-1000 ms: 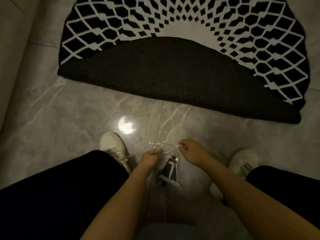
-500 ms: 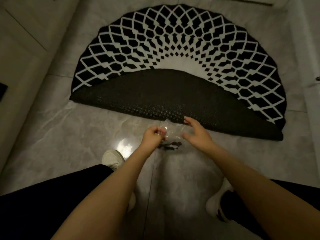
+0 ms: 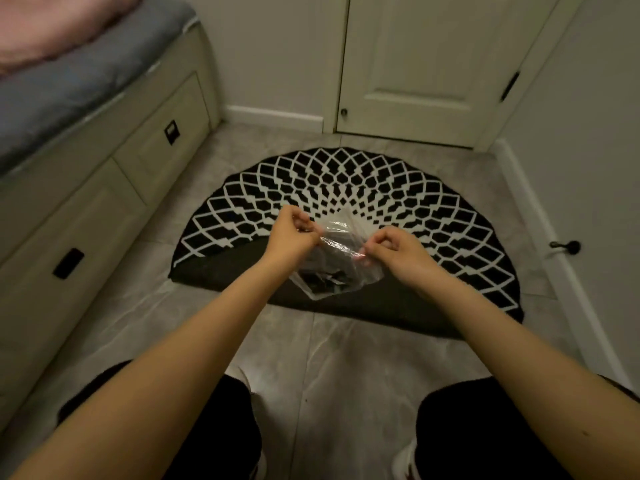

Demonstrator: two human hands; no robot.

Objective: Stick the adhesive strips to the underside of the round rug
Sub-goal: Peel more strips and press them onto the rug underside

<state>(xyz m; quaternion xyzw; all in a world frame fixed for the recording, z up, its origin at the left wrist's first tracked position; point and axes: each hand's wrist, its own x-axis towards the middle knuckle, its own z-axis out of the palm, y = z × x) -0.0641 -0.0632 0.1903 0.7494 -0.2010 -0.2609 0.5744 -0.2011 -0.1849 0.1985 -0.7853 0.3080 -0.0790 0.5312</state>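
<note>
The round black-and-white rug lies on the tiled floor, its near half folded back so the dark underside faces up. In front of me a clear plastic bag holds dark adhesive strips at its bottom. My left hand pinches the bag's top edge on the left. My right hand pinches the same edge on the right. The bag hangs above the folded rug.
A bed frame with drawers runs along the left. A closed door stands behind the rug, and a wall with a door stop is on the right. My legs and shoes are at the bottom.
The view has tilted up, showing the door and bed. Both hands have risen with the bag, and now each pinches its top edge above the rug.
</note>
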